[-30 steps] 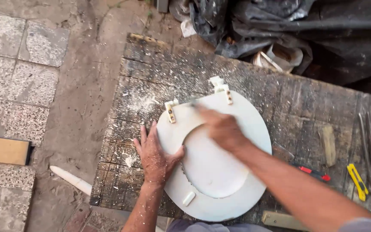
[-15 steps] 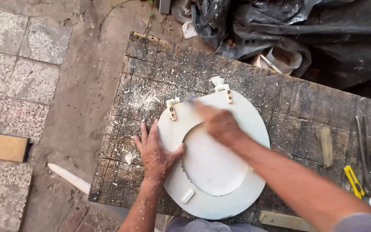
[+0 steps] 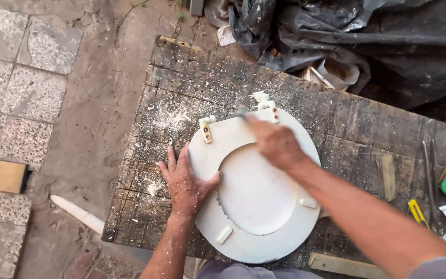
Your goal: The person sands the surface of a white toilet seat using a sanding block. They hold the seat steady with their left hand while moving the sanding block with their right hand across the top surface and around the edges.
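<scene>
The left hand point(image 3: 186, 182) lay flat, fingers spread, against the white toilet seat point(image 3: 256, 188) on the dusty wooden surface point(image 3: 181, 108). The right hand point(image 3: 274, 142) gripped a blurred tool point(image 3: 241, 112) near its 2 hinges point(image 3: 206, 129).

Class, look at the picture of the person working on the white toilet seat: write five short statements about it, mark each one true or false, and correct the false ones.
1. The toilet seat lies on a worn wooden table. True.
2. The left hand rests flat against the seat's edge. True.
3. The right hand is down at the seat's near end. False: it is by the hinges at the far end.
4. A blue cloth lies beyond the table. False: it is a black plastic sheet.
5. White dust speckles the tabletop. True.
</scene>
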